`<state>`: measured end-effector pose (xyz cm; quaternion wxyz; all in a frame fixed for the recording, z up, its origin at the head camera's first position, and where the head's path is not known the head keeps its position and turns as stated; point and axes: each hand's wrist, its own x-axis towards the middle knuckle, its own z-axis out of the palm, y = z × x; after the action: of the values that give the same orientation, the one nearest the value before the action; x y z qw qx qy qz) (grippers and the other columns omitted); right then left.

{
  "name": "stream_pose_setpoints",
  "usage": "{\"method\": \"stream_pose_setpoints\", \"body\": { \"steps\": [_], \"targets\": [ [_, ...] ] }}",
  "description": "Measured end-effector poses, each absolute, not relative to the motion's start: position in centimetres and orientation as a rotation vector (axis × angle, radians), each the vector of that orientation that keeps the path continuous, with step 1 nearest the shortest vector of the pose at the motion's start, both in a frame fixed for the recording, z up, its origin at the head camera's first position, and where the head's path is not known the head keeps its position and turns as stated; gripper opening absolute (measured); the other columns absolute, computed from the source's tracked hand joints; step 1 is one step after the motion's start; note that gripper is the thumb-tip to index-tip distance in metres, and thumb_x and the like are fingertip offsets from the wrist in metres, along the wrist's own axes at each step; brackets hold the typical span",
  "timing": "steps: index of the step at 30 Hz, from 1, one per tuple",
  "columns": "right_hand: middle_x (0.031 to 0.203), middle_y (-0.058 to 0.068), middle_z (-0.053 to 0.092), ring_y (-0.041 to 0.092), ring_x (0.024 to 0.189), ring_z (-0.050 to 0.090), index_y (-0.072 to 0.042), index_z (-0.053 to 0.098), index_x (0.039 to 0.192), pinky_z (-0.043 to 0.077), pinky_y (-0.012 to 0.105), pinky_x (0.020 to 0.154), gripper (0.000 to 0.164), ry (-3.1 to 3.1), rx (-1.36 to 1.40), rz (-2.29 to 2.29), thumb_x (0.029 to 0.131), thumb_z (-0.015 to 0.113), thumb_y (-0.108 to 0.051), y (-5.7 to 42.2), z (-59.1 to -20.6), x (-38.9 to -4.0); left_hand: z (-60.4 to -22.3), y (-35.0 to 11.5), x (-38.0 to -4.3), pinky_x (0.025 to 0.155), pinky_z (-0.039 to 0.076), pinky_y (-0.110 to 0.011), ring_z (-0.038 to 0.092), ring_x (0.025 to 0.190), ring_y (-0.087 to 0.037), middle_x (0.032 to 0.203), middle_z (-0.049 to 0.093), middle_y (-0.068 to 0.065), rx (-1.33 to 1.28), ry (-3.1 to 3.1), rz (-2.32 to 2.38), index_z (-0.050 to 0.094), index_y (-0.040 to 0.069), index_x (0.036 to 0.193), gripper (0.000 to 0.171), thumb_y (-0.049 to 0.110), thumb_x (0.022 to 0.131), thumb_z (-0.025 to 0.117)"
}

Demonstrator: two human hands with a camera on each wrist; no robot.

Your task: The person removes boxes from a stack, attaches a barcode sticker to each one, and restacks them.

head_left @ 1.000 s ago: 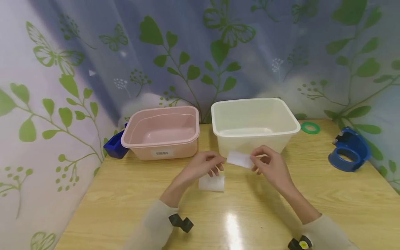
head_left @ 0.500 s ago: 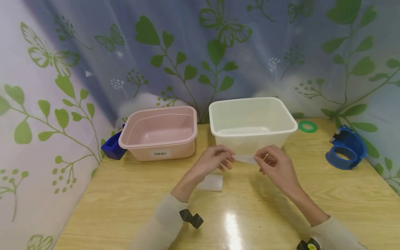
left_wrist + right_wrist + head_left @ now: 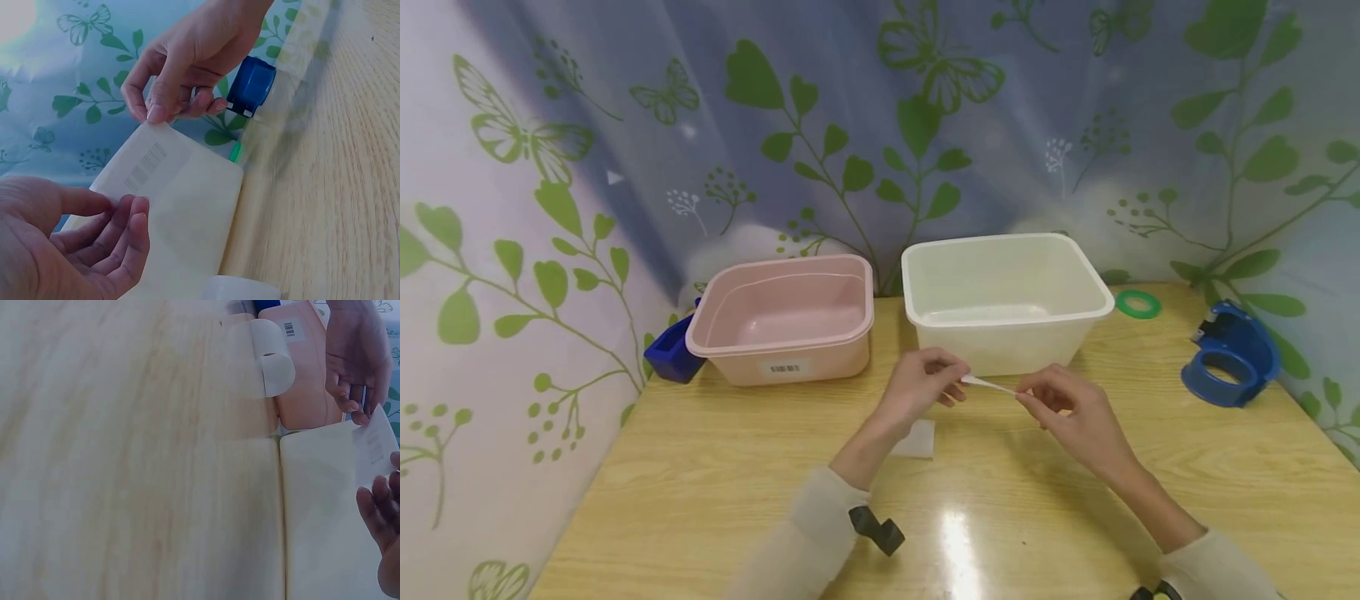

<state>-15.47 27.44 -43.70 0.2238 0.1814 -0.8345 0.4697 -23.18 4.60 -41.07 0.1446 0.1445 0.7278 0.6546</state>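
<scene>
A small white barcode label [image 3: 145, 167] is stretched between the two hands, in front of the white tub [image 3: 1000, 350]. In the head view it shows almost edge-on as a thin strip. My left hand [image 3: 917, 392] pinches its left end between thumb and fingertips. The opposite end is pinched by my right hand [image 3: 1075, 412], thumb against forefinger. Below the left hand, a white paper label roll [image 3: 917, 440] lies on the table, partly hidden by the wrist; in the right wrist view the roll [image 3: 270, 356] shows its round side.
A pink tub [image 3: 786, 367] with a barcode sticker stands left of the white one. A dark blue holder [image 3: 673, 354] sits at its left side. At right lie a green tape ring [image 3: 1138, 305] and a blue tape dispenser [image 3: 1232, 367]. A patterned curtain hangs behind.
My left hand has moved right and taken hold of the label's left end. The label has turned from flat-facing to nearly edge-on. The right hand has shifted slightly right.
</scene>
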Motion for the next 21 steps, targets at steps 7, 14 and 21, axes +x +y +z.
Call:
{"method": "stream_pose_setpoints", "body": {
  "steps": [7, 14, 21],
  "targets": [
    [0.085, 0.011, 0.072, 0.023, 0.067, 0.07, -0.01, 0.072, 0.108, 0.057, 0.027, 0.059, 0.013, -2.404, 0.408, 1.416, 0.097, 0.072, -0.003, 28.4, -44.3, -15.5, -41.5, 5.0, -23.2, 0.066, 0.061, -0.029, 0.07, 0.07, -0.016, 0.096, 0.076, -0.014, 0.447, 2.148, 1.873, 0.071, -0.002, 0.11, 0.013, 0.0, 0.097, 0.068],
    [0.095, 0.019, 0.073, 0.025, 0.08, 0.072, -0.004, 0.071, 0.112, 0.061, 0.027, 0.07, 0.013, -2.401, 0.303, 1.574, 0.099, 0.07, -0.006, 29.2, -44.8, -15.9, -41.7, 5.5, -23.1, 0.065, 0.06, -0.032, 0.071, 0.07, -0.019, 0.093, 0.076, -0.009, 0.471, 2.244, 1.845, 0.061, 0.002, 0.117, 0.024, 0.001, 0.095, 0.071],
    [0.093, 0.019, 0.072, 0.023, 0.079, 0.071, -0.003, 0.071, 0.105, 0.06, 0.026, 0.07, 0.013, -2.385, 0.212, 1.556, 0.099, 0.072, -0.014, 29.1, -45.0, -16.2, -42.0, 6.1, -22.9, 0.06, 0.057, -0.024, 0.071, 0.067, -0.015, 0.091, 0.076, -0.002, 0.444, 2.38, 1.788, 0.068, 0.006, 0.111, 0.017, 0.004, 0.095, 0.072]
  ]
}}
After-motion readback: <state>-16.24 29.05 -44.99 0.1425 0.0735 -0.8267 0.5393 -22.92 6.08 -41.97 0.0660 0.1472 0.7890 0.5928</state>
